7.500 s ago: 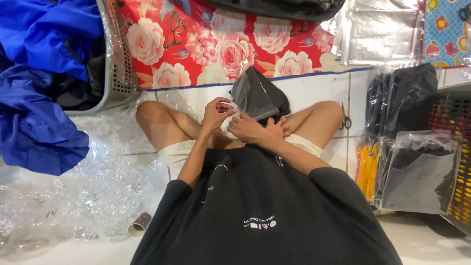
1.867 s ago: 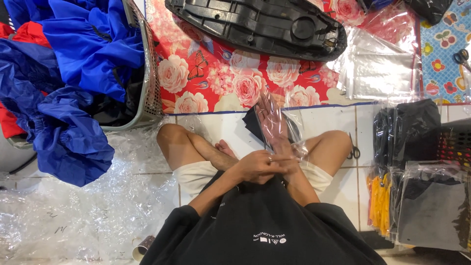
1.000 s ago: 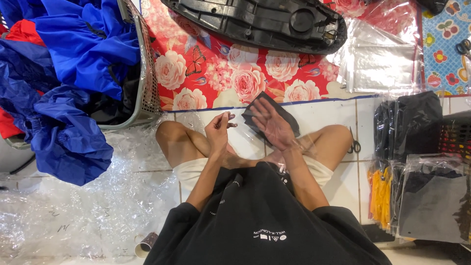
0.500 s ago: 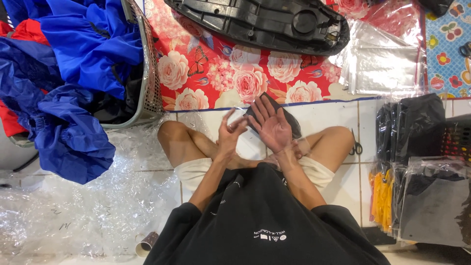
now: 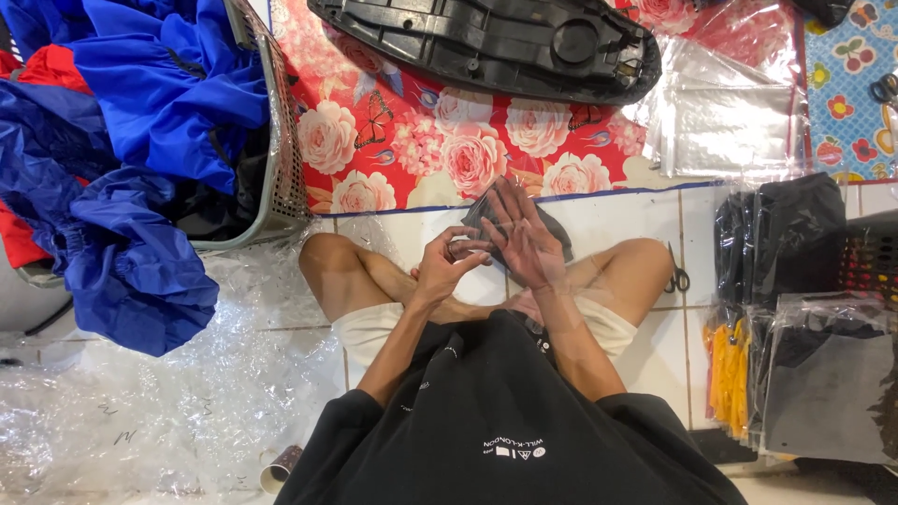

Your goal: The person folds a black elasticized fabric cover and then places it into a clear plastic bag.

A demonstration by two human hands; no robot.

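I sit cross-legged on white tiles. A folded black garment in a clear bag (image 5: 554,234) rests on my lap, just above my shins. My right hand (image 5: 524,241) lies flat on it, palm down and fingers spread. My left hand (image 5: 449,266) is curled beside it, thumb and fingertips pinched together at the bag's left edge. What they pinch is too small to make out.
A wire basket (image 5: 281,178) of blue and red rainwear (image 5: 122,140) stands at left. A black moulded plastic part (image 5: 486,42) lies on the red floral mat (image 5: 421,140). Also around: clear bags (image 5: 720,117), scissors (image 5: 675,271), packed black items (image 5: 823,374), crumpled plastic film (image 5: 140,411), a tape roll (image 5: 279,468).
My right hand has come down flat onto the bagged garment. The left hand moved down and left off the packet and curled shut at its edge. The white patch seen under my hands is gone.
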